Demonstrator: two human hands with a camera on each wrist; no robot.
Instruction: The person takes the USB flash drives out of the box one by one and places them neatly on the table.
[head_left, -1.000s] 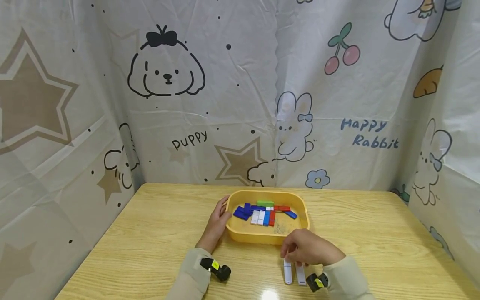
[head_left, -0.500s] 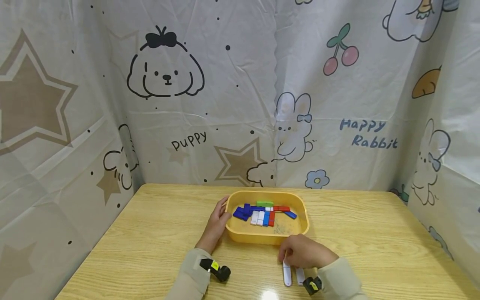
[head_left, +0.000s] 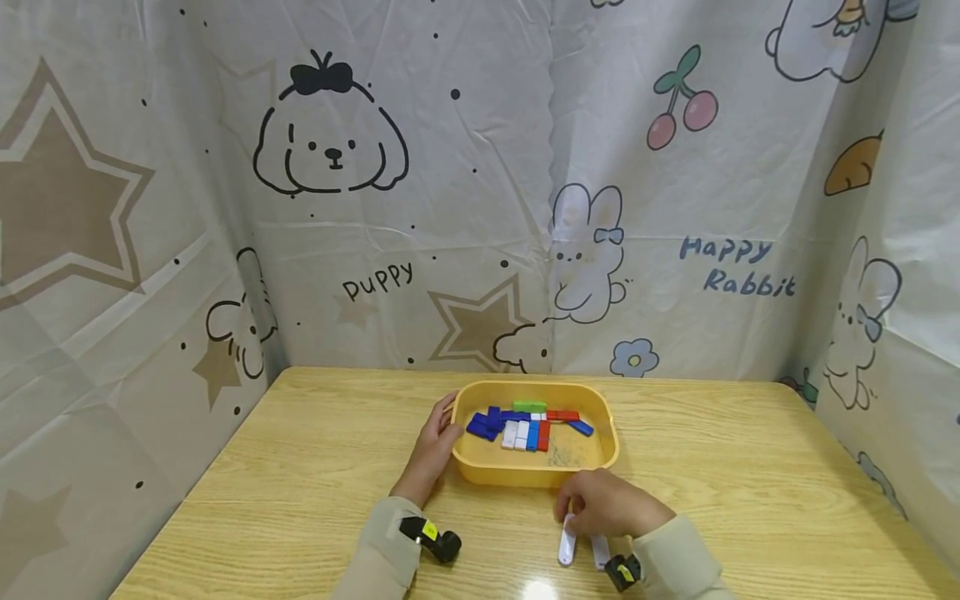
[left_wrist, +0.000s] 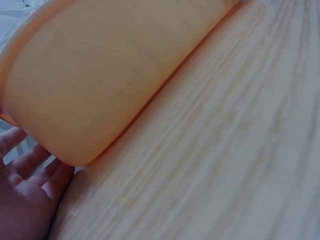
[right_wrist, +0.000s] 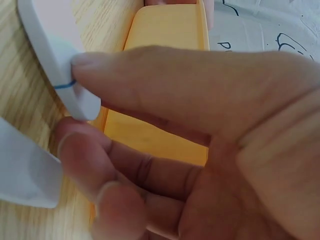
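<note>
My left hand (head_left: 433, 442) holds the left end of a yellow plastic tray (head_left: 532, 477), thumb at the rim and fingers against the outer wall. Those fingers (left_wrist: 31, 162) show beside the tray's corner in the left wrist view. In front of the tray, my right hand (head_left: 611, 502) pinches a flat white stick (head_left: 567, 546) with a rounded end. The right wrist view shows my thumb on this stick near its blue line, with fingertips (right_wrist: 82, 152) at its end. A second white stick (head_left: 600, 552) lies on the table beside it, partly under my hand.
Inside the tray lie several small bar-shaped pieces: dark blue pieces (head_left: 483, 427), white pieces (head_left: 515, 436), red ones (head_left: 562, 416) and a green one (head_left: 529, 407). The wooden table (head_left: 720, 467) ends at a printed cloth curtain (head_left: 420, 208) behind and at both sides.
My right hand has come slightly down and left, and the pinched white stick has shifted a little left and tilted. The second stick, the left hand and the tray stay in place.
</note>
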